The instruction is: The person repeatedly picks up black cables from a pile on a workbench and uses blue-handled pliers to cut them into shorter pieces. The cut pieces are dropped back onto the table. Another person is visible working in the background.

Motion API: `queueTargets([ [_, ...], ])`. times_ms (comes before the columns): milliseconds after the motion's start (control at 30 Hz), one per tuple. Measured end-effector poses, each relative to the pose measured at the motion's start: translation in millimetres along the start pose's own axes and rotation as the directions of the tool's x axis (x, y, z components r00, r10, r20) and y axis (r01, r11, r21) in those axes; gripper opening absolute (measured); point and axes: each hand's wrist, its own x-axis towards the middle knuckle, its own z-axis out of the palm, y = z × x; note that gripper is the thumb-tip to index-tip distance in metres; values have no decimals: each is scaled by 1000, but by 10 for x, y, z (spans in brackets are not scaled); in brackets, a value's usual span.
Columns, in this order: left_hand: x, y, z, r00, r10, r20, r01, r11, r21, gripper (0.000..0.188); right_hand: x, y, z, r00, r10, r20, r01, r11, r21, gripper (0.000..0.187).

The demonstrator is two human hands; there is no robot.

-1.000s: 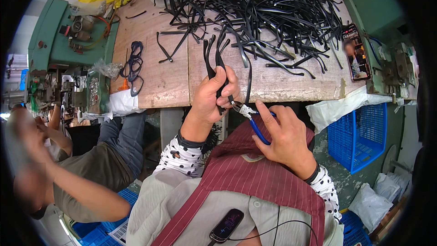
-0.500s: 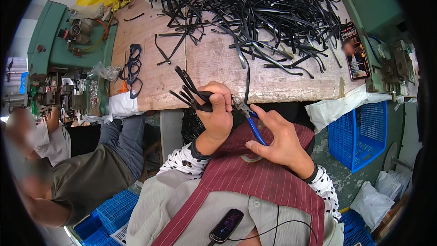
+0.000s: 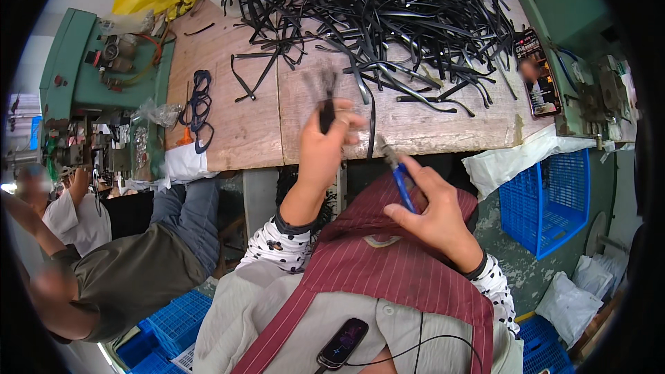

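Note:
My left hand (image 3: 320, 156) is raised over the table's front edge, closed round a bundle of black eyeglass temples (image 3: 327, 116). The bundle's tips are smeared by motion. In my right hand (image 3: 438, 211) is a pair of blue-handled cutting pliers (image 3: 402, 185), its metal jaws pointing up and away from me. Between the two hands, one dark temple (image 3: 372, 125) lies at the table's front edge, apart from the plier jaws. A large heap of black temples (image 3: 388, 7) covers the back of the wooden table (image 3: 253, 131).
Dark eyeglass frames (image 3: 201, 111) and an orange-handled tool (image 3: 185, 135) lie at the left. Green machines (image 3: 73, 62) flank the table. A phone-like dark panel (image 3: 537, 73) leans at the right, above a blue crate (image 3: 544, 201). Another person (image 3: 138, 270) sits at my left.
My left hand has swung up and away from the pliers with its bundle, turning it upright. The plier jaws have moved slightly right, off the left hand. One temple now lies lower at the table edge.

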Motion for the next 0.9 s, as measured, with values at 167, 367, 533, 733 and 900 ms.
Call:
queueTargets([
  [167,-67,-107,218,953,239,188,-269,378,886,30,3,161,-10,958,-55,-281,83,993,88,78],
  [367,152,94,-28,970,-140,201,-54,680,731,25,-23,71,-80,990,13,-144,-5,998,57,79],
  [533,100,330,-124,939,-183,290,253,941,-225,26,7,54,4,993,-100,-65,100,995,-13,79],
  [733,117,304,-140,874,-4,486,331,737,-590,33,45,-59,64,939,-340,-51,302,887,-348,80],
  [900,108,265,-136,856,-6,516,349,744,-570,33,59,-96,62,930,-364,-59,313,863,-396,80],
])
